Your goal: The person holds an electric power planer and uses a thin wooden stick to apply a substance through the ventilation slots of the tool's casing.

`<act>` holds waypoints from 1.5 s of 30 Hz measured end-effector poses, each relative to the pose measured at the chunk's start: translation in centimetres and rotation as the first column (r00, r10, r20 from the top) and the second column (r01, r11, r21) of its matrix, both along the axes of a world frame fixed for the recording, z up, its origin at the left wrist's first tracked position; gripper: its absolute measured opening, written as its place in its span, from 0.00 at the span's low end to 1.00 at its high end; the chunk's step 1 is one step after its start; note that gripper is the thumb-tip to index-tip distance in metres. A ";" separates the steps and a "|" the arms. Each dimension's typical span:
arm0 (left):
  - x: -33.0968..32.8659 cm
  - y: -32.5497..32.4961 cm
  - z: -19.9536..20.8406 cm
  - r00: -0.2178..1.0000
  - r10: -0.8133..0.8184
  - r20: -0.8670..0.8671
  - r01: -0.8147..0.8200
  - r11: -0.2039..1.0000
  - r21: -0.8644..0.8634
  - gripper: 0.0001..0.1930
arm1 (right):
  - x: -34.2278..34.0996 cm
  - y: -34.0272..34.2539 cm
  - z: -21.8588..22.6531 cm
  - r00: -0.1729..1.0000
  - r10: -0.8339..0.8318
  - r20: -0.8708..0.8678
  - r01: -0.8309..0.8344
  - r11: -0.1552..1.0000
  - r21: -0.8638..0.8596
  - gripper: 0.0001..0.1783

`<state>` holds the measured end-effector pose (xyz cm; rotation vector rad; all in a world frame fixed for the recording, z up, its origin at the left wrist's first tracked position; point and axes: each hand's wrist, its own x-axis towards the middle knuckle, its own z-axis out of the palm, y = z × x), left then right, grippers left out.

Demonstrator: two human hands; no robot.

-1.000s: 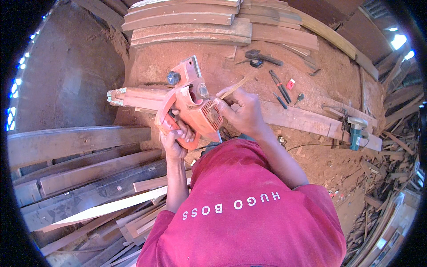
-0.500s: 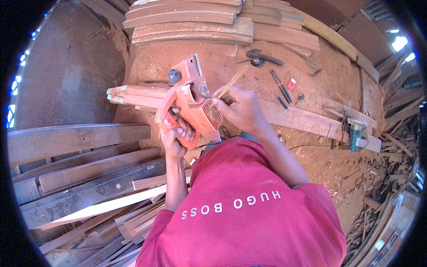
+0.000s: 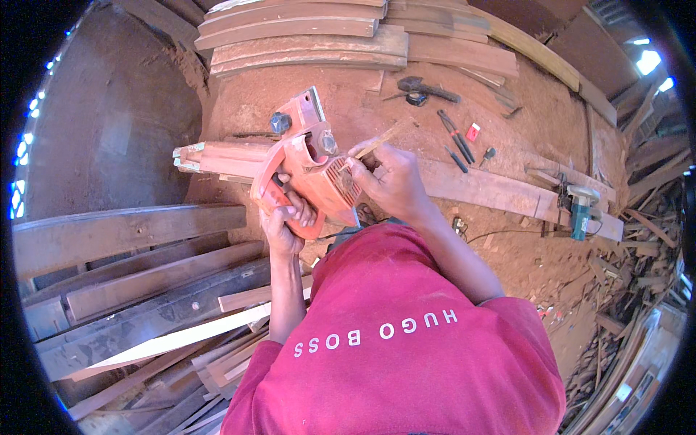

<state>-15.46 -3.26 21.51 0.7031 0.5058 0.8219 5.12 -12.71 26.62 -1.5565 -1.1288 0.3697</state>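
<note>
On the sawdust-covered workbench: red electric planer, tilted, its handle clamped in the left hand; right hand closed on thin wooden stick against its housing.

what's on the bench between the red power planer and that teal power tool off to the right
In the head view, a long reddish plank spans most of the stretch between the red power planer and the teal power tool. The right hand rests over its near end.

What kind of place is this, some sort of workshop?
Most likely a carpentry workshop: planks stacked on a sawdust-covered workbench, an orange electric planer held in the left hand, and offcuts piled nearby.
</note>
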 end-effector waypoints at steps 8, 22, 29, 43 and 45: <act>0.0 0.0 0.0 1.000 0.000 -0.011 0.000 1.000 0.011 0.30 | 0.9 0.3 0.4 0.990 0.055 -0.131 -0.062 0.997 -0.044 0.10; 0.2 -0.2 -0.2 0.999 0.035 0.031 -0.035 0.999 -0.004 0.29 | -1.3 -1.4 -0.2 0.997 -0.045 -0.064 0.046 0.999 0.016 0.11; 0.2 -0.4 0.1 0.999 0.046 -0.014 -0.047 0.999 -0.010 0.28 | -1.7 -1.4 0.5 1.000 -0.029 -0.009 0.029 1.000 -0.011 0.10; -0.1 -0.4 -1.1 1.000 0.020 -0.008 -0.020 1.000 -0.017 0.28 | -1.9 -1.3 -0.3 0.994 -0.052 -0.098 0.053 0.999 0.000 0.09; -0.1 -0.4 -1.2 1.000 0.026 -0.005 -0.026 0.999 -0.026 0.28 | -2.1 -1.2 -1.2 0.997 -0.047 -0.069 0.049 0.999 0.023 0.09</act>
